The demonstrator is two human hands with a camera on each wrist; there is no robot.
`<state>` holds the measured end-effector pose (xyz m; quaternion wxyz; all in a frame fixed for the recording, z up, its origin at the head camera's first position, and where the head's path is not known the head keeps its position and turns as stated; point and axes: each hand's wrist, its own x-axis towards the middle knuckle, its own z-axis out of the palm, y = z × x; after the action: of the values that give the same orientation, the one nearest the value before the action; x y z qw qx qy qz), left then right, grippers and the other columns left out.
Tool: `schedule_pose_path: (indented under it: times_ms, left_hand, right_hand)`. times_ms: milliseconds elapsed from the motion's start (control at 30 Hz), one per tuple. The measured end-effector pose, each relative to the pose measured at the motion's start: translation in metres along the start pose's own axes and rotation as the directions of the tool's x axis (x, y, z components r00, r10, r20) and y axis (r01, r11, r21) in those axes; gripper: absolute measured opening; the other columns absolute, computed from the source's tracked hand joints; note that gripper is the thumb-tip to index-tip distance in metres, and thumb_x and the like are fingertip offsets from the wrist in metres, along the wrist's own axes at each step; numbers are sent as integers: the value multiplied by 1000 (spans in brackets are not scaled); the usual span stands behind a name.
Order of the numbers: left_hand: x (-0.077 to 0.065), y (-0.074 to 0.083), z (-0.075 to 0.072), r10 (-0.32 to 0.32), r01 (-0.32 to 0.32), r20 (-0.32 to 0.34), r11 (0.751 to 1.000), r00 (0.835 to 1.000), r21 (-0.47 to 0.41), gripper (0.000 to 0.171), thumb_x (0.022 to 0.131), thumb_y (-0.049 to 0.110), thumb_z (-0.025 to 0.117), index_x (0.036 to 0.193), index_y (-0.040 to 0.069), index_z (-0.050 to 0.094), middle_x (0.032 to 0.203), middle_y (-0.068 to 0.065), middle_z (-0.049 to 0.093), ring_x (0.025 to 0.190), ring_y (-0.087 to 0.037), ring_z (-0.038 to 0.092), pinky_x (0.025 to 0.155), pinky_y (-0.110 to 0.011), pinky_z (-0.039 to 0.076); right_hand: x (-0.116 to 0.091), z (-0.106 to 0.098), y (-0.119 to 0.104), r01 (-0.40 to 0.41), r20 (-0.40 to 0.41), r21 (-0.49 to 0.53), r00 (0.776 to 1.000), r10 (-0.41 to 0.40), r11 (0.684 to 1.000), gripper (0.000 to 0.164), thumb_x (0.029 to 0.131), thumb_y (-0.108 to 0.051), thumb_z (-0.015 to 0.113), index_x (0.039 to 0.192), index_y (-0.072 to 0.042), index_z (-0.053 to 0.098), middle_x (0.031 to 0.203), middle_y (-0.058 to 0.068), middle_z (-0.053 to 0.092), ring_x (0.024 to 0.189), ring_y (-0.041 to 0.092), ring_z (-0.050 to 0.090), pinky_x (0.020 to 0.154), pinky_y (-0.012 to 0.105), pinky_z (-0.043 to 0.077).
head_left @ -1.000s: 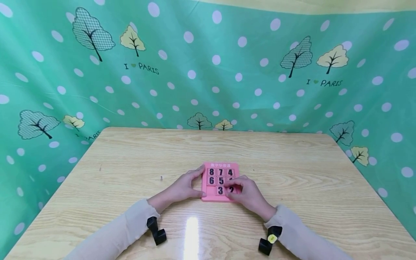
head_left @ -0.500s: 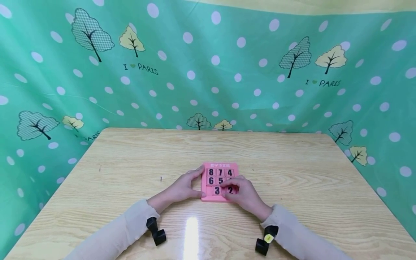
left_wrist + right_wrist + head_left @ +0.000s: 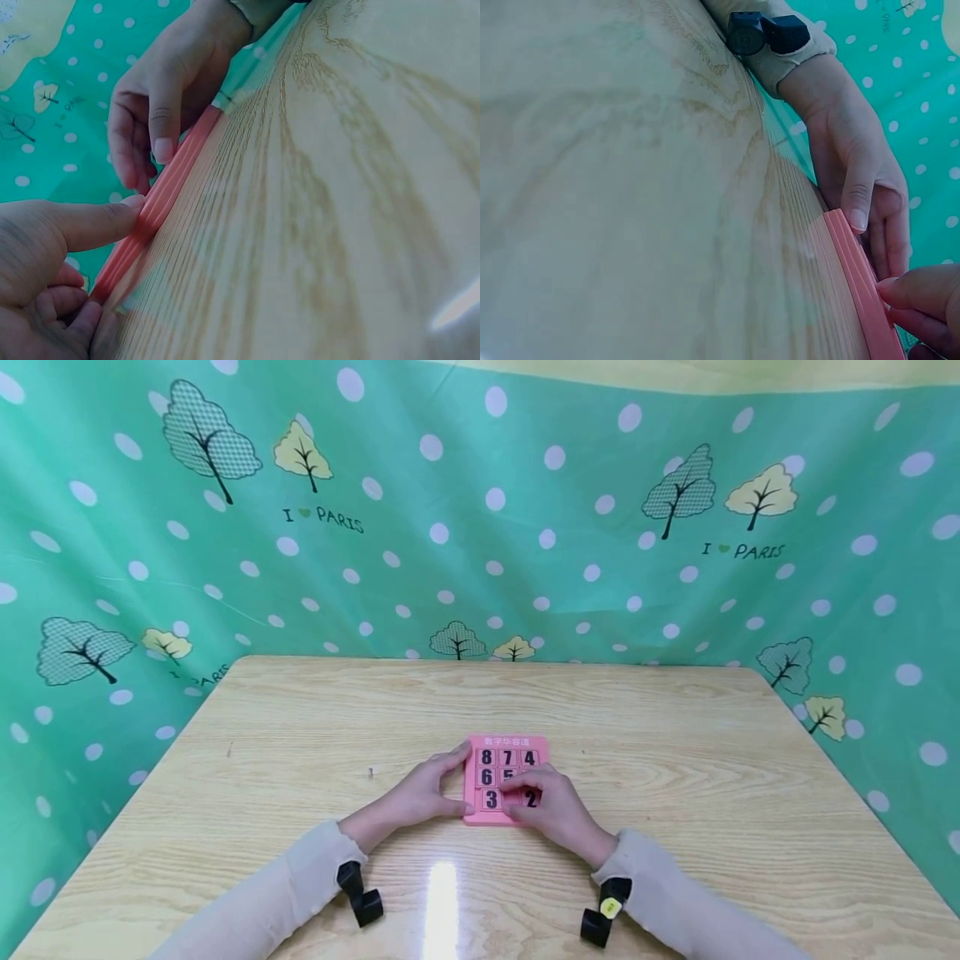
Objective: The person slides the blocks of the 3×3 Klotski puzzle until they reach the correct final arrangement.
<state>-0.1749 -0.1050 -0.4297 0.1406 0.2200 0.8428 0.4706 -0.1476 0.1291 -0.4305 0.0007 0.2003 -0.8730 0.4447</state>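
A pink number sliding puzzle [image 3: 487, 820] lies flat on the table. Its top row reads 8, 7, 4; below are 6 and a partly covered 5. My left hand [image 3: 429, 788] grips the board's left side, thumb low and fingers at the upper corner. With bent thumb and index finger, my right hand [image 3: 558, 807] holds the right side of the number 3 tile [image 3: 491, 800], which sits in the bottom-left place. The 2 tile [image 3: 531, 799] shows under that hand; the middle row's right end is hidden. Both wrist views show the puzzle's edge [image 3: 169, 184] side-on.
The wooden table [image 3: 360, 710] extends around the puzzle, with a bright reflection in front. A green dotted cloth [image 3: 480, 568] hangs behind it. Black wrist cameras [image 3: 597, 927] sit low on both sleeves.
My right hand has moved left, and the 3 tile has slid left from the bottom-middle place to the bottom-left one. The left hand keeps its grip on the board.
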Motion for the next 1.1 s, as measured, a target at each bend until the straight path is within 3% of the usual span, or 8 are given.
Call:
schedule_pose_path:
  times_ms: [1100]
  left_hand:
    - [0, -1, 0, 13, -14, 3, 1000, 1000, 7, 90, 74, 17, 78, 147, 5, 27, 155, -5, 21, 142, -29, 20, 115, -46, 16]
  right_hand:
    - [2, 5, -3, 8, -4, -7, 1000, -8, 1000, 27, 74, -10, 77, 101, -13, 74, 98, -2, 62, 94, 14, 54, 81, 28, 47]
